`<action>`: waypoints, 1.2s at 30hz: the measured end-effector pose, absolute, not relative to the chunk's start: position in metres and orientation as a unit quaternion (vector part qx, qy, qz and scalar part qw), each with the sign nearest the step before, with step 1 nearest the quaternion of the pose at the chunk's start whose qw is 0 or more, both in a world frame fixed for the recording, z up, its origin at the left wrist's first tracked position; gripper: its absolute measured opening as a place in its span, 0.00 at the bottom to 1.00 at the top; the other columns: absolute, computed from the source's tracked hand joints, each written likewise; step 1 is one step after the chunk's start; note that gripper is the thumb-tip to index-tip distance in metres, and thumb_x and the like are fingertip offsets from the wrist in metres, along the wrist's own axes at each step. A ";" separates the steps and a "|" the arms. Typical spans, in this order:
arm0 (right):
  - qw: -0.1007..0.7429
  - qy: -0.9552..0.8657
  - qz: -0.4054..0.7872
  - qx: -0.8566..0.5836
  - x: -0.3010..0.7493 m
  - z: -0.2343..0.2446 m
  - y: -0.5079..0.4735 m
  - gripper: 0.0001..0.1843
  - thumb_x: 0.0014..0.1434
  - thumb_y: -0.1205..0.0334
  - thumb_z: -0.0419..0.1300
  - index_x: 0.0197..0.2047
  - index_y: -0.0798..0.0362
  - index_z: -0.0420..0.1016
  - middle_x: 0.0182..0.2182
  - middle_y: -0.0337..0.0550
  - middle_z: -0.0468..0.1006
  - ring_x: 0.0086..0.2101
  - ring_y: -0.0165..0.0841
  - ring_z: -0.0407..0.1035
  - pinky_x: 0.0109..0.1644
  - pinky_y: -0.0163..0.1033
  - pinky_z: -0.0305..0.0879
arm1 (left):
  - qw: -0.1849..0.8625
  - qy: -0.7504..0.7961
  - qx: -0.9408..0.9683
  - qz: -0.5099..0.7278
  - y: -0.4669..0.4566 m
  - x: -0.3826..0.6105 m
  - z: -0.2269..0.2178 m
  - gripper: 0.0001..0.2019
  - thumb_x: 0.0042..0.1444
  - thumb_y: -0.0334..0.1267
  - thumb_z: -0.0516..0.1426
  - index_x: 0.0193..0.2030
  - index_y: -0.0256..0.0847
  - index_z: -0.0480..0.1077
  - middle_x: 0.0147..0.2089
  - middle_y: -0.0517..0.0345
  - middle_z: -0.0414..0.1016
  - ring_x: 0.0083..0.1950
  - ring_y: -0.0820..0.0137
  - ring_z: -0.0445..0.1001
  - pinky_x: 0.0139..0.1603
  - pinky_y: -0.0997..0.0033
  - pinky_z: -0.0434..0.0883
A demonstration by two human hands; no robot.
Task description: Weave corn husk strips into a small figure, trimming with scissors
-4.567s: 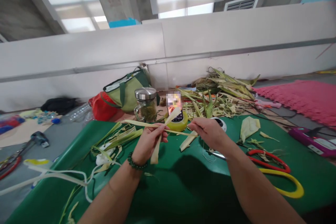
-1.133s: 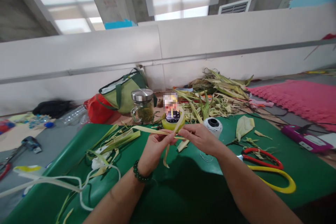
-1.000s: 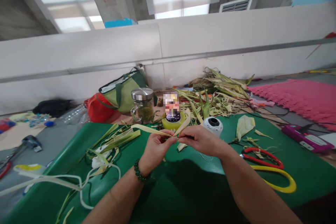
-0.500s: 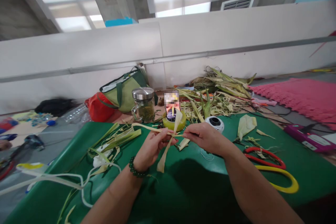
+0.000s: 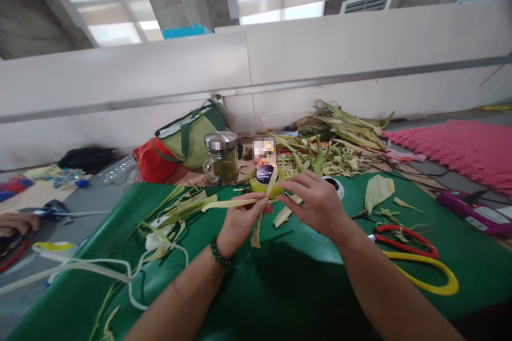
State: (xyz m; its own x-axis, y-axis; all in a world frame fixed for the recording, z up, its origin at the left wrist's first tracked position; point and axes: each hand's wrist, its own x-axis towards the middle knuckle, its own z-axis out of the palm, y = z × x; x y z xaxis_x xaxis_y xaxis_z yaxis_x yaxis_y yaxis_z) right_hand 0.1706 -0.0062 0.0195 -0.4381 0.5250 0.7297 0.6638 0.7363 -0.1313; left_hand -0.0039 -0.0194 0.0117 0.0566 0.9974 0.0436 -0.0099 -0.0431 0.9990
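Observation:
My left hand (image 5: 243,221), a dark beaded bracelet at its wrist, pinches pale corn husk strips (image 5: 228,203) where they cross. One strip reaches out to the left; another runs up and down, its lower end (image 5: 256,234) hanging below my fingers. Just right of the crossing is my right hand (image 5: 316,200), thumb and fingers parted, with no strip visibly gripped. Behind the strips a phone (image 5: 264,175) stands in a yellow-green round holder (image 5: 256,186). A white spool (image 5: 339,187) is partly hidden behind my right hand.
Red-handled scissors (image 5: 416,240) and a yellow handle (image 5: 440,272) lie right on the green mat (image 5: 312,298). A glass jar (image 5: 222,162), a husk pile (image 5: 348,128) and a green bag (image 5: 196,138) stand behind. White cable (image 5: 100,267) crosses the left. Another person's hand (image 5: 18,222) is far left.
My right hand has let go of the strip's right end and its fingers have spread. The upright strip has shifted in my left hand, with less of its lower end hanging down.

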 end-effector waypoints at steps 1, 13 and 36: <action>0.412 -0.840 -0.099 -0.340 0.163 0.019 -0.012 0.10 0.60 0.59 0.57 0.41 0.53 0.76 0.31 0.46 0.77 0.34 0.36 0.69 0.37 0.39 0.63 | 0.483 0.469 0.548 0.496 -0.020 -0.003 0.010 0.03 0.47 0.34 0.62 0.29 0.36 0.75 0.25 0.58 0.77 0.30 0.68 0.75 0.34 0.72 0.72; 0.547 -0.803 0.034 -0.234 0.131 0.005 -0.032 0.05 0.60 0.69 0.54 0.36 0.53 0.70 0.30 0.45 0.78 0.32 0.32 0.74 0.38 0.35 0.70 | 0.497 0.428 0.521 0.547 -0.019 0.001 0.009 0.12 0.47 0.43 0.62 0.28 0.34 0.78 0.24 0.57 0.77 0.26 0.71 0.71 0.30 0.74 0.68; 0.454 -0.799 -0.133 -0.370 0.135 0.002 -0.028 0.10 0.61 0.69 0.54 0.32 0.52 0.75 0.27 0.44 0.76 0.32 0.35 0.67 0.37 0.39 0.62 | 0.602 0.380 0.407 0.572 -0.017 -0.007 0.014 0.14 0.37 0.40 0.69 0.33 0.37 0.79 0.26 0.57 0.79 0.30 0.72 0.75 0.34 0.75 0.70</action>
State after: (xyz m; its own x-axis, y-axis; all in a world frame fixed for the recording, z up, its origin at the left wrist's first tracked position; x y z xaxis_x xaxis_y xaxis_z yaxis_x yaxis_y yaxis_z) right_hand 0.1352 -0.0277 0.0016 -0.3138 0.4705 0.8247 0.7128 0.6905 -0.1227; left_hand -0.0066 -0.0172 0.0143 0.0564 0.9984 0.0078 -0.3793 0.0142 0.9252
